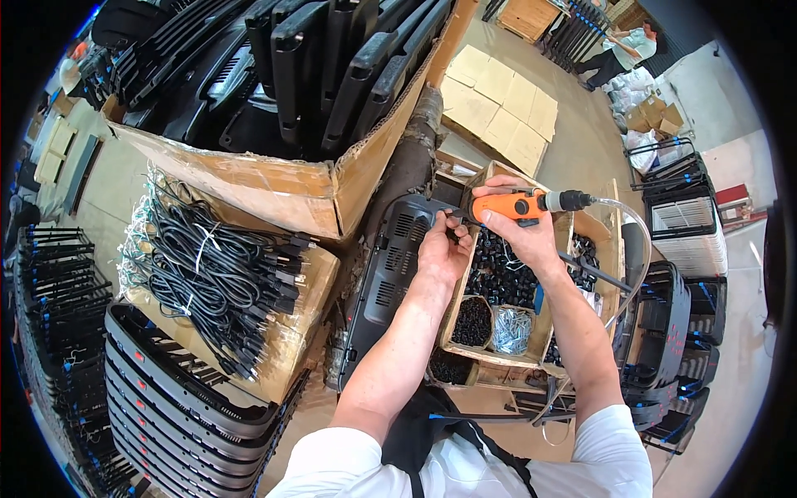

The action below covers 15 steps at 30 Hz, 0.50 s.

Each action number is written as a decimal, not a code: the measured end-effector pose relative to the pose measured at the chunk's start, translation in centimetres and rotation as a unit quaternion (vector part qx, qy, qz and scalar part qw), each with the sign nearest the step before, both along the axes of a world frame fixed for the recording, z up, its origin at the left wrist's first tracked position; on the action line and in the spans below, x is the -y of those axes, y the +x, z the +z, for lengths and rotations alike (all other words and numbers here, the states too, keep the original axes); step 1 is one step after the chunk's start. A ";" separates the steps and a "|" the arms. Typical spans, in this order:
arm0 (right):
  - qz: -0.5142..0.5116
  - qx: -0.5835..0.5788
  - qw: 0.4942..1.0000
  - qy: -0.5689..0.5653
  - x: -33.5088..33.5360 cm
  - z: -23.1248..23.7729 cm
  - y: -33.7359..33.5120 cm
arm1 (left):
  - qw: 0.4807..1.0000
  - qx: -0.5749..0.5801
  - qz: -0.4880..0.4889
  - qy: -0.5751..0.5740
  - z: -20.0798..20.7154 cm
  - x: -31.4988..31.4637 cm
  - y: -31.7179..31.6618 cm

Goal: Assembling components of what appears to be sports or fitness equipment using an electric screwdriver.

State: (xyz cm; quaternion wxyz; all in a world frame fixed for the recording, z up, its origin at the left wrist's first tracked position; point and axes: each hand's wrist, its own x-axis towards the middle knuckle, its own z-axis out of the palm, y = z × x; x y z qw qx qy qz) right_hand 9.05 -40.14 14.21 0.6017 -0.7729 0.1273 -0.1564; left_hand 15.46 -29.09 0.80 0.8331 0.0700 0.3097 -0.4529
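Beside the vented dark housing (390, 266), we find the left hand (442, 251) with its fingers curled in at the nose of an orange power tool (508, 206); they mask the nose's tip, and we cannot tell whether they grip anything small. The left forearm covers part of the housing, whose lower end is hard to make out. The right hand (531, 236) is wrapped firmly around the tool, hiding some of its body.

We note the tool's bright casing with black controls, a grey collar and a black coupling, from which a clear hose (643, 236) arcs away. It is held level above a wooden tray (496, 359), nose toward the left.

The housing lies on a dark, scuffed counter (422, 137). Within the tray we distinguish black parts (496, 278) and silver screws (510, 330). To the left are bundled black cables (195, 257) and a carton (241, 187) of black panels (295, 79); beyond, on a pale floor (573, 158), another person (628, 51) stands.
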 end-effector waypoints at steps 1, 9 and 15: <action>0.003 -0.001 1.000 -0.001 -0.2 -0.1 0.3 | 1.000 0.001 0.000 0.000 -0.2 -0.1 0.3; 0.003 0.021 0.998 0.065 -0.1 -1.4 2.9 | 0.997 0.041 -0.007 0.065 0.7 0.1 1.2; -0.007 0.009 1.000 0.026 0.6 -2.2 4.7 | 0.983 0.114 -0.068 0.126 1.4 -1.8 -1.6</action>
